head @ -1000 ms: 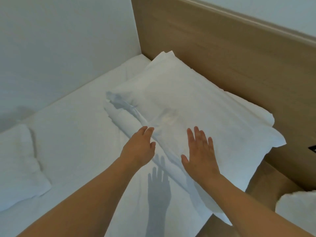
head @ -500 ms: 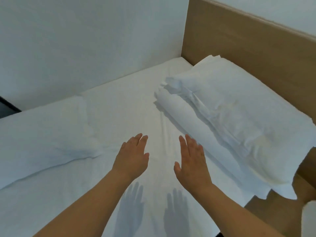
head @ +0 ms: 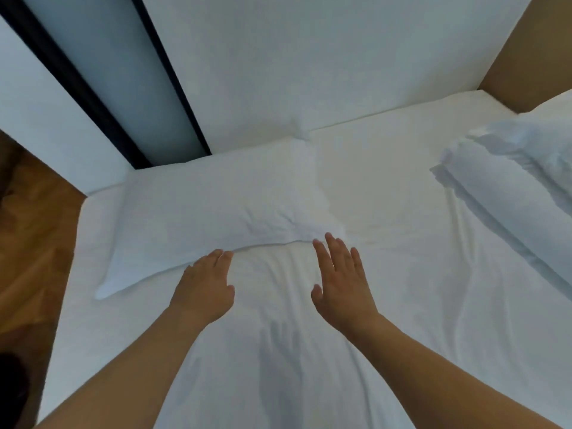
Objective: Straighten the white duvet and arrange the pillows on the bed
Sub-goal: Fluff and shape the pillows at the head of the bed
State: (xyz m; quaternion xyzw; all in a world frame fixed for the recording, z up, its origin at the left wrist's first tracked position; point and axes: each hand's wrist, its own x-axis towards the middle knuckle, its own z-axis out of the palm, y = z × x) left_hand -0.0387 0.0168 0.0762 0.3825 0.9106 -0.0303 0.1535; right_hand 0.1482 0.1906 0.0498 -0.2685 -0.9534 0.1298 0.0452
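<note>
The white bed sheet [head: 402, 274] lies wrinkled beneath me. Beyond my hands lies a stray pillow [head: 210, 209], far from the stacked pillows [head: 520, 181]. My left hand [head: 204, 289] and right hand [head: 343, 286], flat-fingered and empty, must grasp it next.

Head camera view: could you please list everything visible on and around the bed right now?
Flat white pillow: one, white, lying on the bed just ahead of both hands.
Stacked white pillows: apparently two, white, right edge by the headboard.
Wrinkled white bed sheet: one, white, covering the mattress.
Tan wooden headboard: one, tan, upper right.
White wall: one, white, behind the bed.
Black-framed panel: one, pale with black frame, upper left.
Brown wooden floor: brown, left.
Left hand: one, fingers straight, at the pillow's near edge.
Right hand: one, fingers spread, beside it.
</note>
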